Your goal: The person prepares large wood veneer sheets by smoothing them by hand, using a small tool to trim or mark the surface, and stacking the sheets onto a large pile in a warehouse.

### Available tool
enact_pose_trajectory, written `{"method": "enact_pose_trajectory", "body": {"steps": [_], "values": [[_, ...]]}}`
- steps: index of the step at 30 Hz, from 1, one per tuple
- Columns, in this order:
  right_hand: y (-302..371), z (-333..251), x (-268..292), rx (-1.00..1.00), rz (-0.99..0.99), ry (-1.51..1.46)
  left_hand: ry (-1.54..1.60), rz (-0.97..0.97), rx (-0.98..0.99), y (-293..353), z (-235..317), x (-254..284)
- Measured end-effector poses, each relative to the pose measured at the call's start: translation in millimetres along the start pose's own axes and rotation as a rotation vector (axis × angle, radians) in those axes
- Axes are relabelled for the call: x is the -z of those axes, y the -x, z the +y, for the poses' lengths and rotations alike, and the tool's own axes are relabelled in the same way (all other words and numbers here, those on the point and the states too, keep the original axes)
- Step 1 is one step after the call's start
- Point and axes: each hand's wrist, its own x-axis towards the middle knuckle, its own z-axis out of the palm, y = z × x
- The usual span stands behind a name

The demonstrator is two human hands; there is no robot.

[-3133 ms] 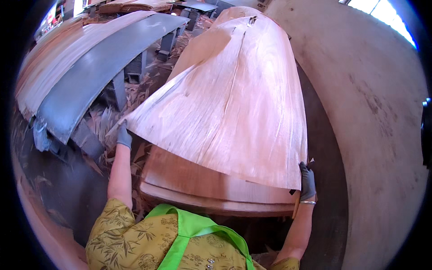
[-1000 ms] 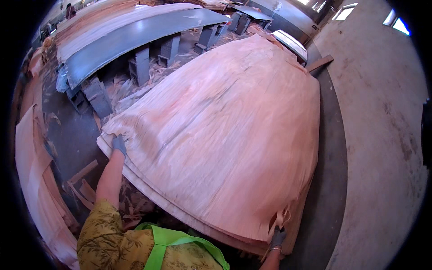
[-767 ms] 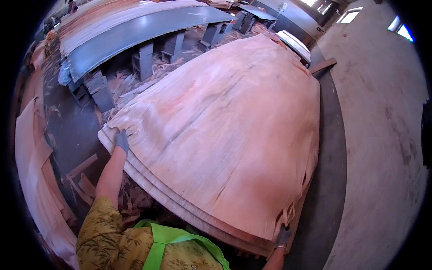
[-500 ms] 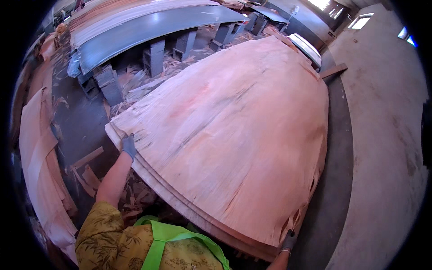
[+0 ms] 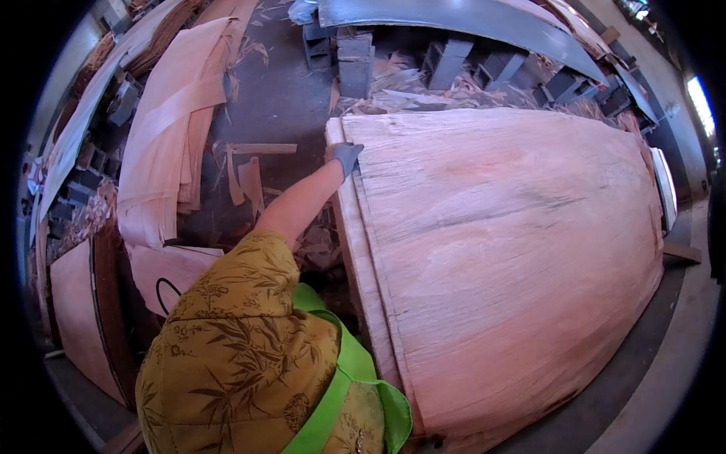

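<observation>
A large sheet of pale pinkish wood veneer [image 5: 514,250] lies on top of a stack of sheets, with grey streaks in its grain. My left hand [image 5: 348,157], in a grey glove, grips the sheet at its far left corner, thumb and fingers closed at the edge. Along the left side the layered edges of the sheets below [image 5: 370,280] show slightly offset from the top one. My right hand does not show; the sheet's near corner runs down to the lower rim of the picture.
Beyond the stack a long grey panel [image 5: 454,19] rests on concrete blocks [image 5: 355,64], with veneer scraps [image 5: 408,87] beneath. More veneer strips [image 5: 170,129] lie to the left. Veneer offcuts [image 5: 249,178] litter the floor near my left arm. A wall stands at the far right.
The view has swung to the left, so the stack sits further right. My left hand stays on the same corner of the sheet. My right hand, earlier at the near right corner, has gone out of view.
</observation>
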Motion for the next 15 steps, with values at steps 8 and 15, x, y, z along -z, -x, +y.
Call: {"method": "enact_pose_trajectory", "body": {"steps": [8, 15], "values": [[19.6, -6.7, -26.0, -0.019, 0.036, 0.344, -1.304, 0.058, -0.571, -37.8, 15.9, -67.3], [35.9, -69.4, -0.7, -0.202, 0.133, 0.445, -1.233, -0.361, -0.449, -94.4, 1.0, -52.7]]}}
